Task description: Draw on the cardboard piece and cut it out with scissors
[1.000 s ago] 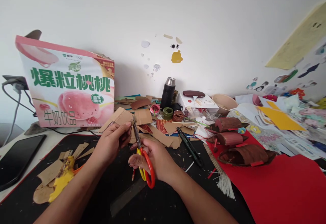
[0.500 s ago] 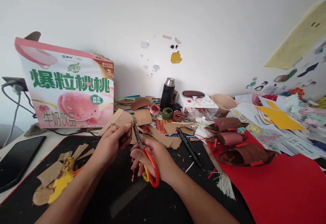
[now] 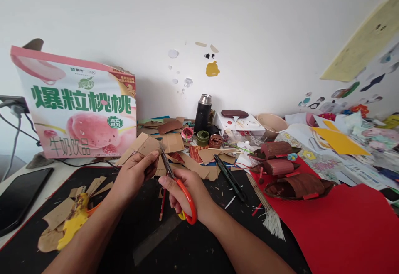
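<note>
My left hand (image 3: pixel 135 176) pinches a piece of brown cardboard (image 3: pixel 146 144) between thumb and fingers above the black mat. In my right hand (image 3: pixel 198 191) is a pair of scissors (image 3: pixel 190 203) with red and yellow handles, the fingers wrapped round them. The blades point up and away, their tips at the cardboard's right edge beside my left fingertips. Whether the blades are cutting into it is hard to make out. Below the scissors, a thin red pencil-like stick (image 3: pixel 162 207) lies on the mat.
Cardboard scraps (image 3: pixel 193 164) and open paint jars (image 3: pixel 203 138) lie behind my hands, near a black thermos (image 3: pixel 203 114). A utility knife (image 3: pixel 230 178) is at the right, beside brown model boats (image 3: pixel 299 186) on red paper (image 3: pixel 349 224). A large drink carton (image 3: pixel 84 103) stands left.
The scissor handles have come closer together, and the yellow loop is now mostly behind my right hand. More of the red stick shows. The whole view has shifted slightly.
</note>
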`<state>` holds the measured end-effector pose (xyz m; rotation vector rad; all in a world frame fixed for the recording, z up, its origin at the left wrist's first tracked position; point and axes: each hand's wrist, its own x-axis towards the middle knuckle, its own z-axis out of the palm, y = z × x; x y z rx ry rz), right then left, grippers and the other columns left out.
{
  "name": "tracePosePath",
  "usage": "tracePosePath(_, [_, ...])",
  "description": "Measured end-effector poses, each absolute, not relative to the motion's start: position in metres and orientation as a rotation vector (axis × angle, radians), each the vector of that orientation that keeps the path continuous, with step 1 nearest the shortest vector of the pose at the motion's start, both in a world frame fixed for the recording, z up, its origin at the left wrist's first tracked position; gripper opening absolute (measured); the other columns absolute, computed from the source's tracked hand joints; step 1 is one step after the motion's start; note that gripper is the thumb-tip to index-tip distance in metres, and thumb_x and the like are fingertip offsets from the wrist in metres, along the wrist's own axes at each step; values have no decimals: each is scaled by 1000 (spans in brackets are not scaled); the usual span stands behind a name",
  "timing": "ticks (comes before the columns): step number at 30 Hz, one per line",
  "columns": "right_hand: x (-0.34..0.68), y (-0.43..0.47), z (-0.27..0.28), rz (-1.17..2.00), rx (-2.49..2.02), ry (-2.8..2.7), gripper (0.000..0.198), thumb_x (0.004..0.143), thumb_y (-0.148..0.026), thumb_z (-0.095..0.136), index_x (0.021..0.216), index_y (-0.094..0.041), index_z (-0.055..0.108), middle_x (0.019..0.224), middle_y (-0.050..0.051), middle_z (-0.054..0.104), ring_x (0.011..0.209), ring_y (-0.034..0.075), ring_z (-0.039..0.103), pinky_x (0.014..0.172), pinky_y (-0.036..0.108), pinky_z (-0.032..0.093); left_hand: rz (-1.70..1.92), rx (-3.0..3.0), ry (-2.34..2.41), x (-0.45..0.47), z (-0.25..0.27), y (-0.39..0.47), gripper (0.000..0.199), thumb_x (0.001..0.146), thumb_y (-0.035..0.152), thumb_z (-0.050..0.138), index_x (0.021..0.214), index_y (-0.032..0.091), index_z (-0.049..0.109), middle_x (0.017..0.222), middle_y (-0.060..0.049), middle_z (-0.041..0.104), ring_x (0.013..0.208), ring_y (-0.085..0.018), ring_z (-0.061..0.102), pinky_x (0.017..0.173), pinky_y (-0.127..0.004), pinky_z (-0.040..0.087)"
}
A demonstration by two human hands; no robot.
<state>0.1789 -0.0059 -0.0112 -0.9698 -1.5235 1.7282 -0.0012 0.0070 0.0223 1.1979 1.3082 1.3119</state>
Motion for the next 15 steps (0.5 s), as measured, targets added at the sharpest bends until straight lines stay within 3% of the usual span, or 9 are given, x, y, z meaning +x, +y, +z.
tracePosePath(4, [177,-5,-13,1799,-926,-1498,66,85,-83,82,99,-21,64,57,-6,62,42,12,56,41,21,47,1357,1103,1284,3,22,7,54,74,55,84,49,24,48,53,4,35,47,-10,31,44,-25,26])
tracePosePath(8, [176,-3,-12,1909,-855,-1433,76,70,-86,91,97,-20,62,63,-3,67,55,15,68,59,27,59,1352,1106,1304,2,22,8,53,72,53,86,49,24,48,52,3,37,48,-11,32,44,-25,27])
tracePosePath(15, [175,-2,-9,2058,-760,-1325,84,53,-73,106,102,-19,65,78,-2,72,68,17,75,69,29,62,1373,1144,1324,-6,20,7,50,78,51,84,50,23,53,52,2,40,47,-12,35,45,-27,29])
